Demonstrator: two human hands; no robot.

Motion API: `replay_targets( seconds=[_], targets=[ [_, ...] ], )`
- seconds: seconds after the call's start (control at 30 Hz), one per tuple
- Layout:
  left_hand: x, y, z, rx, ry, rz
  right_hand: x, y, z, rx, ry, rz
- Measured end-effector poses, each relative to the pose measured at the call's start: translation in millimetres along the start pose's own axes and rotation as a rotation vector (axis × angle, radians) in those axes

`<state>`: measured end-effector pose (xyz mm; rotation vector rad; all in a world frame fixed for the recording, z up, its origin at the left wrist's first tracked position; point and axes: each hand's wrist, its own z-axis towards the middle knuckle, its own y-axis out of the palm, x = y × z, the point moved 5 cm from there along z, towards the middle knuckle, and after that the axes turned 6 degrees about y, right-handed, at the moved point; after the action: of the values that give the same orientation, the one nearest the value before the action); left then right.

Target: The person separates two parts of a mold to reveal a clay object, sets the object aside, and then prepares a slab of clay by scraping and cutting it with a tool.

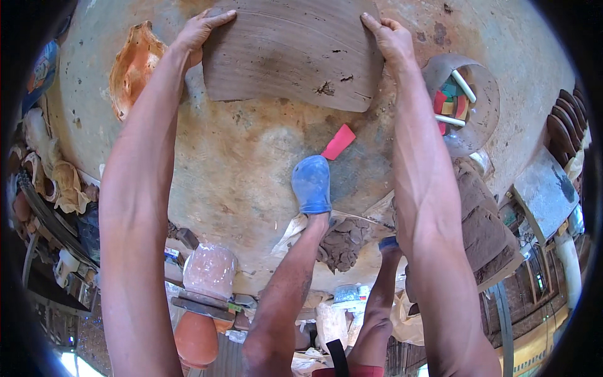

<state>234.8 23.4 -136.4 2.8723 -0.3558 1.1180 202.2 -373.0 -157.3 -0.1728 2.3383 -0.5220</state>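
Note:
A wide slab of brown clay (289, 53) spans the far middle of the head view, with a few small holes and tears near its lower right edge. My left hand (197, 36) grips its left edge, thumb laid on top and the other fingers mostly hidden. On the opposite edge my right hand (394, 44) holds on in the same way, thumb over the surface. Nearer to me, a flat red piece (339, 142) lies on the stained floor beside the toe of my blue clog (311, 183).
An orange, rough-rimmed clay form (133, 69) lies left of the slab. A round tub (485, 125) with coloured blocks and white sticks stands right. Nearer are a clay lump (347, 244), a large clay block (488, 229), a speckled pot (210, 271) and a terracotta pot (196, 339).

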Motion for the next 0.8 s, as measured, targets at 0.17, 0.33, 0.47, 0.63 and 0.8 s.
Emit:
replay_targets(
  seconds=[0.17, 0.33, 0.47, 0.63, 0.8],
  targets=[
    [-6, 9, 11, 0.051, 0.091, 0.028, -8, -22, -9, 0.281, -0.118, -0.309],
    [12, 1, -50, 0.560, 0.306, 0.497, 3, -26, -155, 0.582, -0.350, -0.292],
    [-1, 44, -146, 0.821, 0.565, 0.302, 113, 7, -227, 0.279, 0.008, -0.493],
    [-73, 124, -246, 0.700, 0.374, 0.066, 150, 19, -235, 0.247, 0.012, -0.552],
    [-123, 167, -304, 0.574, 0.200, 0.050, 100, -20, -263, 0.115, -0.132, -0.201]
  ],
)
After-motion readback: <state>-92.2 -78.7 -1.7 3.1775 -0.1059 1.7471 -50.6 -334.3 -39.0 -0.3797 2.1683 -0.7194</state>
